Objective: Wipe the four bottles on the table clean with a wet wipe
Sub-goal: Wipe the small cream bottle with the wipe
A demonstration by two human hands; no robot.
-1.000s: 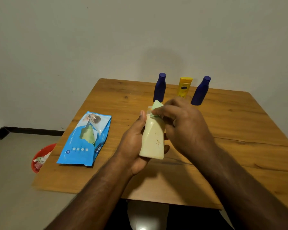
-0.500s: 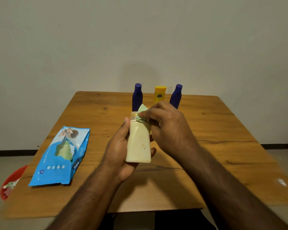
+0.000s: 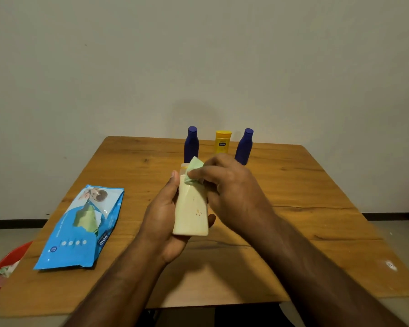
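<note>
Left hand (image 3: 165, 223) grips the cream bottle (image 3: 192, 208) above the desk (image 3: 293, 185); right hand (image 3: 232, 192) pinches the wipe (image 3: 194, 169) against its neck.

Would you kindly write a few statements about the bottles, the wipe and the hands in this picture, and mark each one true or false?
1. The left hand holds the cream bottle. True.
2. The right hand presses the pale green wipe near the top of that bottle. True.
3. Three bottles stand at the far edge of the table: the two blue bottles flank the yellow bottle. True.
4. The wipes pack lies to the right of the hands. False: it lies to their left.
5. The yellow bottle lies on its side. False: it stands upright.
</note>
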